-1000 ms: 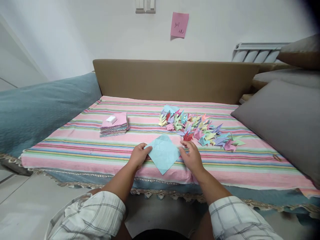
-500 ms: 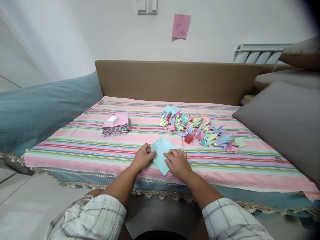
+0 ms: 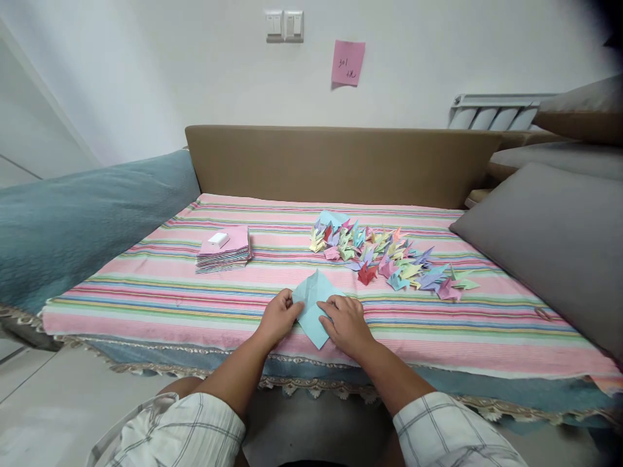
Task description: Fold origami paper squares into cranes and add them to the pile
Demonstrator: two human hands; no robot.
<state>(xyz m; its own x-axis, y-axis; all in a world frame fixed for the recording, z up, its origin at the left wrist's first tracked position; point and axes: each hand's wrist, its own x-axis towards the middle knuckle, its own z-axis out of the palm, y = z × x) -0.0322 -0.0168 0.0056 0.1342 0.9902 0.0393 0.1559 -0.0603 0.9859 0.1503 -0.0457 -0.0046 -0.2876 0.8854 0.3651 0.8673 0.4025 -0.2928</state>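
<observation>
A light blue sheet of origami paper (image 3: 313, 322) lies at the front of the striped cloth, one corner pointing toward me and creases showing on its upper half. My left hand (image 3: 281, 316) pinches its left corner between thumb and fingers. On the right side my right hand (image 3: 346, 323) grips the paper, thumb and index finger on top; that corner is hidden under the fingers. Beyond the right hand lies a cluster of folded paper cranes (image 3: 384, 256) in many colours, a red crane (image 3: 366, 274) among the nearest.
A stack of coloured paper (image 3: 224, 259) with a small white block (image 3: 219, 240) on top stands at left. Another light blue paper (image 3: 333, 218) lies behind the cranes. A grey cushion (image 3: 549, 240) leans at right, and a brown backrest (image 3: 341, 165) borders the striped cloth (image 3: 146, 305).
The whole view has shifted slightly, with the scene sitting a little lower. The paper's upper part is spread flatter, its top corner now pointing up; both hands stay at its sides.
</observation>
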